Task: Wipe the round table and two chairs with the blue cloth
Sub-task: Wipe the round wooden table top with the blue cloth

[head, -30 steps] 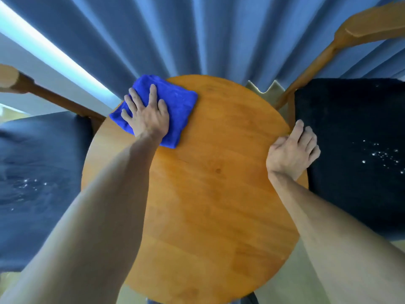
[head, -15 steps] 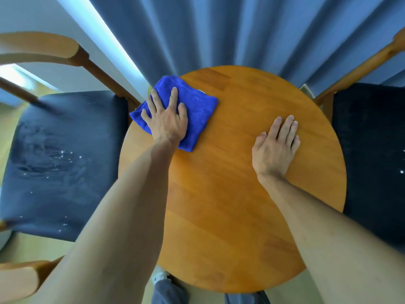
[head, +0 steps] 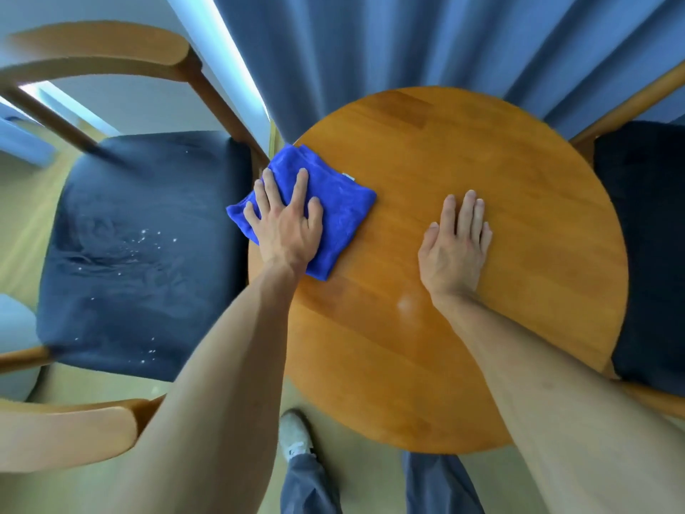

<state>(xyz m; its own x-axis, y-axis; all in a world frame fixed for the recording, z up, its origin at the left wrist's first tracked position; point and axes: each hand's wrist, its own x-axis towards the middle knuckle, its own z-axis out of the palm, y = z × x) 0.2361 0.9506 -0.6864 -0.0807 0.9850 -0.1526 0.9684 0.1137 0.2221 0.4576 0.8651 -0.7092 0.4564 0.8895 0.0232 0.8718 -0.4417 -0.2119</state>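
Blue cloth (head: 333, 202): folded, lying at the far-left edge of the round table (head: 482, 291), one corner overhanging the rim toward the left chair (head: 141, 254). Its long axis runs diagonally, far-left to near-right. A small pale tag (head: 348, 176) shows at its far edge; no writing legible on it.

My left hand (head: 285, 228) lies flat on the cloth, fingers spread apart, pressing rather than gripping. My right hand (head: 456, 246) lies palm-down on bare wood near the table's middle, fingers together and straight, holding nothing.

White specks (head: 144, 235) on the left chair's dark seat. Right chair (head: 645, 235) touches the table's right side. Blue curtain (head: 370, 50) behind. My shoe (head: 294, 435) on the floor below.
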